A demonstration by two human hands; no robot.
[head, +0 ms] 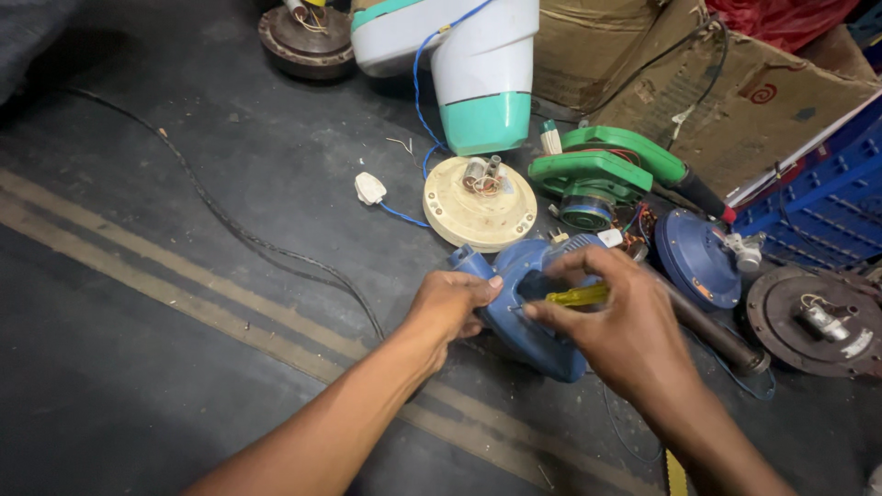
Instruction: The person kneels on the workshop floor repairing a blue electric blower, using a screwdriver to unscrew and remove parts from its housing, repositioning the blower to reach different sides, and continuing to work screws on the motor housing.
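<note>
A black cable [230, 220] crosses the dark floor [138, 367] at left. Near centre, the left hand [450, 308] grips the left side of a blue blower housing [524, 312] lying on the floor. The right hand [616, 321] pinches a yellow screwdriver [577, 296] against it. Farther off lie a cream disc [480, 204] and a green blower [606, 170]; motor parts [813, 321] sit right.

A repair workshop, worked on the floor.
We see opened motors [813, 321], a cream base [480, 204] with bare wiring, a green blower [606, 170], worn cartons [735, 101] and a cable [230, 220] on dark floor [138, 367].
</note>
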